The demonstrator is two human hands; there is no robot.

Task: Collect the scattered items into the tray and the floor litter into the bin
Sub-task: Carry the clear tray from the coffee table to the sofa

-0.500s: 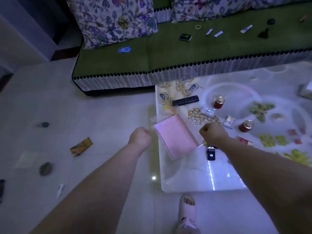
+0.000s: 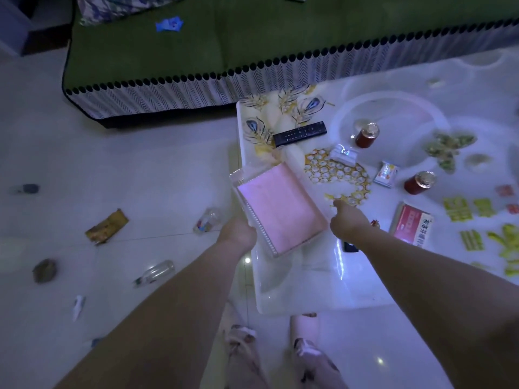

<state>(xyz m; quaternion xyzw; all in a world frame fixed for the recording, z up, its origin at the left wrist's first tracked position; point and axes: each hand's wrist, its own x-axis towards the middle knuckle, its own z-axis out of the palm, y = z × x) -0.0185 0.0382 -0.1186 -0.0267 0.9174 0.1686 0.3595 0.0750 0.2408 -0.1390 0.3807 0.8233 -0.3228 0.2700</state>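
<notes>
- Left hand (image 2: pixel 238 234) grips the near left edge of the tray (image 2: pixel 280 209), a clear tray with a pink bottom. The tray is held tilted over the table's left edge, and the fingers are hidden under its rim.
- Right hand (image 2: pixel 348 217) is just beside the tray's near right corner, knuckles up, mostly curled, with 1 finger poking forward. I cannot tell whether it touches or holds the tray.
- The white glossy table (image 2: pixel 323 290) stands in front of a green sofa (image 2: pixel 196 57).
- A black remote control (image 2: pixel 300 133) lies near the table's far left corner.
- To the right of the remote stands a red jar (image 2: pixel 367 135), upright. A second red jar (image 2: pixel 420 182) stands nearer and further right.
- A clear packet (image 2: pixel 343 154) and a snack packet (image 2: pixel 387 174) lie between the remote and the second jar.
- A red box (image 2: pixel 411 227) lies to the right of the right hand.
- A small black object (image 2: pixel 350 246) is partly hidden by the right forearm.
- On the floor beyond the table's left edge lie a yellow wrapper (image 2: pixel 106 226), a crumpled plastic bag (image 2: pixel 206 220), a clear bottle (image 2: pixel 156 272) and a dark lump (image 2: pixel 44 270).
- A blue wrapper (image 2: pixel 169 24) lies on the sofa seat.
</notes>
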